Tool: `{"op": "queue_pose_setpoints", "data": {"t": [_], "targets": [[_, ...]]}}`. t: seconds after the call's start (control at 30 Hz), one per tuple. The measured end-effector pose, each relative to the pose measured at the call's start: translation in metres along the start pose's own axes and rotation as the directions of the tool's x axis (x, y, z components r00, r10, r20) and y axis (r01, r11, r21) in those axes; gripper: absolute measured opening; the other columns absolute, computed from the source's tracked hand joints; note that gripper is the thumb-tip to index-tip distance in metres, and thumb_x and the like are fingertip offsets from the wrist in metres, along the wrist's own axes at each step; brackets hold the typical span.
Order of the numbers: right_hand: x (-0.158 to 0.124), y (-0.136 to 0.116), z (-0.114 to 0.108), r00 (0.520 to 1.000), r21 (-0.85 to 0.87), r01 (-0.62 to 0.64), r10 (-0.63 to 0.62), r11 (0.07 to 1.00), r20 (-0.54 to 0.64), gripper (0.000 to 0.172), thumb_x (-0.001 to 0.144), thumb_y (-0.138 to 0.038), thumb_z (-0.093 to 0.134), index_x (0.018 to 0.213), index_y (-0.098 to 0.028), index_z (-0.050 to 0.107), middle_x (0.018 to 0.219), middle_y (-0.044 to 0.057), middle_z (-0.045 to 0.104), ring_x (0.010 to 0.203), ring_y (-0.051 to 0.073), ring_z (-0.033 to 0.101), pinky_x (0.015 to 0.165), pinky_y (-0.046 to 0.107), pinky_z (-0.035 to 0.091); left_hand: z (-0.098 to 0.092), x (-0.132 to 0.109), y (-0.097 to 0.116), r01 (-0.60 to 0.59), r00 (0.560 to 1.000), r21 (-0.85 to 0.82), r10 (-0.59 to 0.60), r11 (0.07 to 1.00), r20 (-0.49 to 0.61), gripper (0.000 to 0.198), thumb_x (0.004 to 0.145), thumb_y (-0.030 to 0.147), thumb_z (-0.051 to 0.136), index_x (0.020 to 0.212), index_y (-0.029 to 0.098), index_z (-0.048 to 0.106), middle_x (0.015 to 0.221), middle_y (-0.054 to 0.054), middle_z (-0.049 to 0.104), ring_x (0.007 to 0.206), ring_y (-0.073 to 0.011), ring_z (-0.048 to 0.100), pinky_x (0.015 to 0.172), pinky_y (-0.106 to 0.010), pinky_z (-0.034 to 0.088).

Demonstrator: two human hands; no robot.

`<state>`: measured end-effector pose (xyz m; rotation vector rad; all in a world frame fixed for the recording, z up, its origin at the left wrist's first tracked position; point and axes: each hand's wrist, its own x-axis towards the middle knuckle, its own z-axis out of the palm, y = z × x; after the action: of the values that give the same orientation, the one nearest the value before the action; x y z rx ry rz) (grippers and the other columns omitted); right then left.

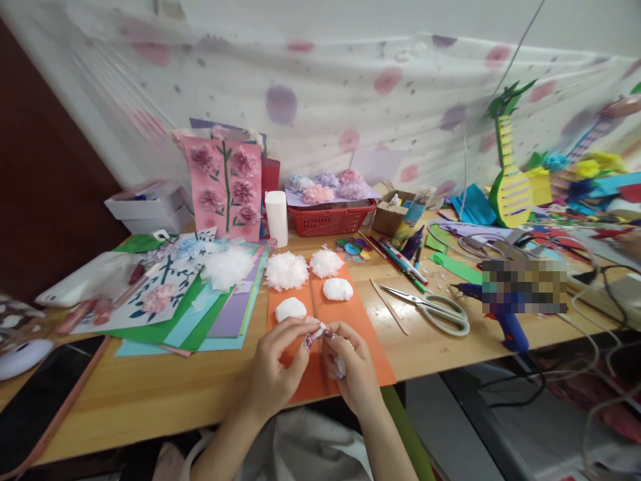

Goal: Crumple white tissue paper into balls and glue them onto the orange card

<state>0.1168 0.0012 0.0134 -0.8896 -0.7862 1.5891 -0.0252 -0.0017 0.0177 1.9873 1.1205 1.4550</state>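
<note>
Both hands meet over the lower part of an orange sheet (368, 334) at the table's front edge. My left hand (283, 357) pinches one end of a small piece of white material (318, 331) between thumb and fingers. The other end is pinched by my right hand (348, 357), whose remaining fingers curl round more of the white stuff. Just beyond my left fingertips lies a smooth white pad (290, 308), and a second white pad (338, 289) rests to the right. Behind them sit two fluffy white pompoms (286, 270) on the sheet.
Scissors (441, 312), a blue glue gun (505, 317) and pens (400, 260) lie on the right. Coloured papers (233, 314) with a white fluff heap (228, 266) and a phone (47, 401) are on the left. A red basket (330, 220) stands behind. A person's hand (631, 244) shows far right.
</note>
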Motion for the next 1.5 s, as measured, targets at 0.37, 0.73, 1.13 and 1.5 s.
{"op": "queue_pose_setpoints", "data": {"t": [0.37, 0.73, 1.13, 1.5], "targets": [[0.002, 0.006, -0.005, 1.0, -0.019, 0.019, -0.019, 1.0, 0.022, 0.03, 0.071, -0.043, 0.076, 0.072, -0.019, 0.058, 0.047, -0.011, 0.037, 0.039, 0.003, 0.024, 0.039, 0.018, 0.018, 0.004, 0.004, -0.001, 0.026, 0.998, 0.017, -0.025, 1.0, -0.058, 0.023, 0.085, 0.011, 0.057, 0.092, 0.022, 0.076, 0.095, -0.005, 0.08, 0.087, -0.0183, 0.075, 0.082, -0.028, 0.06], [0.002, 0.01, -0.009, 0.997, -0.065, 0.028, -0.024, 0.998, 0.067, 0.031, 0.075, -0.043, 0.075, 0.074, -0.02, 0.055, 0.049, -0.012, 0.034, 0.042, 0.004, 0.022, 0.04, 0.019, 0.017, 0.003, 0.001, -0.003, 0.193, 0.98, -0.01, -0.193, 0.981, -0.047, 0.011, 0.087, 0.024, 0.063, 0.083, 0.022, 0.073, 0.088, -0.003, 0.079, 0.082, -0.0179, 0.074, 0.08, -0.026, 0.057], [0.001, 0.01, -0.009, 1.0, -0.04, 0.015, -0.015, 0.999, 0.022, 0.029, 0.072, -0.04, 0.073, 0.07, -0.02, 0.053, 0.047, -0.011, 0.039, 0.039, 0.004, 0.025, 0.039, 0.018, 0.018, 0.005, 0.001, -0.014, 0.464, 0.83, -0.131, -0.482, 0.876, -0.282, 0.031, 0.09, 0.046, 0.057, 0.1, 0.018, 0.064, 0.094, -0.01, 0.076, 0.086, -0.0217, 0.073, 0.076, -0.029, 0.058], [0.002, 0.009, -0.009, 0.999, -0.052, 0.015, -0.013, 0.999, 0.038, 0.03, 0.072, -0.041, 0.075, 0.071, -0.019, 0.056, 0.048, -0.01, 0.041, 0.039, 0.003, 0.028, 0.04, 0.018, 0.019, 0.003, -0.006, -0.008, 0.014, 1.0, 0.146, -0.01, 0.989, -0.024, 0.035, 0.094, 0.008, 0.038, 0.104, 0.024, 0.067, 0.104, -0.004, 0.073, 0.097, -0.0151, 0.069, 0.085, -0.024, 0.054]]}}
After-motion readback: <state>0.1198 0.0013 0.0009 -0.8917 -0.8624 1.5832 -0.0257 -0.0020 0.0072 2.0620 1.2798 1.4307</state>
